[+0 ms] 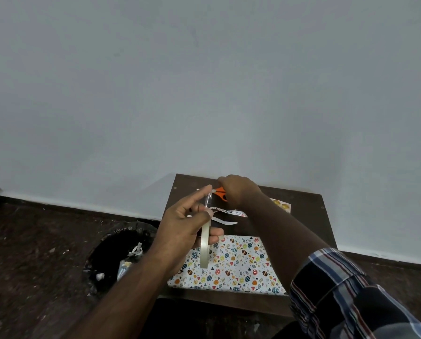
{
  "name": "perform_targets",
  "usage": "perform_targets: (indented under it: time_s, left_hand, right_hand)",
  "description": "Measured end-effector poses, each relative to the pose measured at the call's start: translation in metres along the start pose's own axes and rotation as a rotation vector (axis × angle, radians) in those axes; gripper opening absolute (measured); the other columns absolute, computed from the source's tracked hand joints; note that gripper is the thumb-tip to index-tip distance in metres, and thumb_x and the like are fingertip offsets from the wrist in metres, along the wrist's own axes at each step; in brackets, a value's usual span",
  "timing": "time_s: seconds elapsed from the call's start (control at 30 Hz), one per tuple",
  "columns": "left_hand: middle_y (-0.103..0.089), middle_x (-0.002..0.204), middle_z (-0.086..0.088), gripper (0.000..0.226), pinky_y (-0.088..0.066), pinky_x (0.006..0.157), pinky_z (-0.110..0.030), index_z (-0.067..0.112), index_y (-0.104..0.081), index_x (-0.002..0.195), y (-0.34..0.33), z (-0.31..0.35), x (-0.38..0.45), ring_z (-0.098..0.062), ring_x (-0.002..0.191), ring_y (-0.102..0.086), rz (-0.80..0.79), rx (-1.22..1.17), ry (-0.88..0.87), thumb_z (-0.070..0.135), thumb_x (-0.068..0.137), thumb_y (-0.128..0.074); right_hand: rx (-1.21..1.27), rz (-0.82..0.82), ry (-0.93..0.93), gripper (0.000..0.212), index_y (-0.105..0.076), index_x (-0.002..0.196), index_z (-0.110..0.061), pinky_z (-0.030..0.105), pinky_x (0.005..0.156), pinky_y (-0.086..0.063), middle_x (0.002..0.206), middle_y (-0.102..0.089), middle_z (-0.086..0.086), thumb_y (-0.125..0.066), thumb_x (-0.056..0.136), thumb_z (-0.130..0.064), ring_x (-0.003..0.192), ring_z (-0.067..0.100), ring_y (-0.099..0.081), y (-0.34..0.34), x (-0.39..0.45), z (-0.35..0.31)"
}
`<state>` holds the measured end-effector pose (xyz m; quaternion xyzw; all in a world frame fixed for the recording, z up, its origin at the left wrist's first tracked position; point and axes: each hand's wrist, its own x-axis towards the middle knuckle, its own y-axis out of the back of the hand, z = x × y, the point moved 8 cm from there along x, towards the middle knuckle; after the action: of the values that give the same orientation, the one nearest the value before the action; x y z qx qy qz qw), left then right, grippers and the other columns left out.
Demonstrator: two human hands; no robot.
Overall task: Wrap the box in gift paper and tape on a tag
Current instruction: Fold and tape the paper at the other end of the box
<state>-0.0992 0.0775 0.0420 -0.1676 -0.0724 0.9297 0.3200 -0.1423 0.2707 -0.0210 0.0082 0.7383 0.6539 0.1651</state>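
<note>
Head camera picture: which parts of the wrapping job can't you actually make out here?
- Scissors: blades hidden behind the right hand.
- Wrapped box: left end covered by the left hand and tape roll.
- Tag: none identifiable; paper strips too small to read.
- Bin contents: too dark.

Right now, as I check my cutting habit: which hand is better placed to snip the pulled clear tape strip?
Right hand: it grips the orange-handled scissors beside the strip; the left hand holds the tape roll.
</note>
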Motion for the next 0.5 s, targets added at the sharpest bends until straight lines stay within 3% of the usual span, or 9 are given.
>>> perform_targets:
  time_s: [0.07, 0.13, 0.2, 0.27, 0.37, 0.5]
  left_hand:
    - [-0.063, 0.089, 0.000, 0.047, -0.065, 0.070, -0.044, 0.038, -0.069, 0.123, 0.002, 0.001, -0.001, -0.038, 0.078, -0.076, 0.011, -0.012, 0.009, -0.001, 0.099, -0.058]
    - [-0.064, 0.082, 0.006, 0.047, -0.065, 0.070, -0.044, 0.037, -0.069, 0.123, 0.003, 0.002, -0.002, -0.038, 0.078, -0.076, 0.021, -0.021, 0.010, -0.002, 0.099, -0.058]
    - [-0.065, 0.077, 0.009, 0.048, -0.065, 0.070, -0.043, 0.037, -0.068, 0.123, 0.003, 0.006, -0.004, -0.038, 0.078, -0.076, 0.021, -0.021, 0.001, -0.003, 0.099, -0.058]
    - [-0.065, 0.080, 0.007, 0.050, -0.065, 0.069, -0.042, 0.038, -0.067, 0.124, 0.002, 0.010, -0.007, -0.039, 0.079, -0.076, 0.019, -0.015, -0.010, -0.004, 0.098, -0.058]
    - [-0.065, 0.088, 0.001, 0.050, -0.065, 0.068, -0.040, 0.037, -0.066, 0.126, 0.000, 0.016, -0.014, -0.038, 0.079, -0.076, 0.015, 0.003, -0.033, -0.004, 0.098, -0.059]
    - [-0.063, 0.108, -0.007, 0.050, -0.064, 0.068, -0.038, 0.036, -0.067, 0.129, -0.005, 0.023, -0.026, -0.037, 0.078, -0.076, 0.009, 0.031, -0.057, -0.003, 0.098, -0.058]
  right_hand:
    - [0.180, 0.055, -0.043, 0.054, -0.048, 0.144, -0.014, 0.036, 0.094, -0.047, 0.130, -0.058, 0.014, -0.065, 0.092, -0.014, 0.116, 0.030, -0.058, 0.008, -0.007, 0.003]
    - [0.514, 0.094, -0.147, 0.049, -0.053, 0.140, -0.014, 0.030, 0.084, -0.051, 0.118, -0.065, 0.014, -0.061, 0.092, -0.006, 0.103, 0.027, -0.066, 0.016, -0.020, 0.014]
    - [0.988, 0.040, -0.239, 0.039, -0.062, 0.129, -0.010, 0.036, 0.078, -0.062, 0.095, -0.067, 0.013, -0.059, 0.092, 0.003, 0.083, 0.026, -0.073, 0.015, -0.040, 0.022]
    - [1.325, -0.007, -0.238, 0.036, -0.065, 0.122, -0.007, 0.043, 0.081, -0.063, 0.100, -0.067, 0.020, -0.059, 0.091, 0.011, 0.086, 0.032, -0.075, 0.018, -0.062, 0.023]
    - [1.463, -0.077, -0.164, 0.035, -0.064, 0.121, -0.005, 0.039, 0.078, -0.064, 0.115, -0.069, 0.025, -0.059, 0.092, 0.014, 0.092, 0.037, -0.074, 0.025, -0.093, 0.019]
    - [1.389, -0.129, -0.113, 0.033, -0.065, 0.120, -0.006, 0.042, 0.081, -0.064, 0.107, -0.071, 0.022, -0.069, 0.089, 0.006, 0.094, 0.038, -0.074, 0.040, -0.127, 0.011]
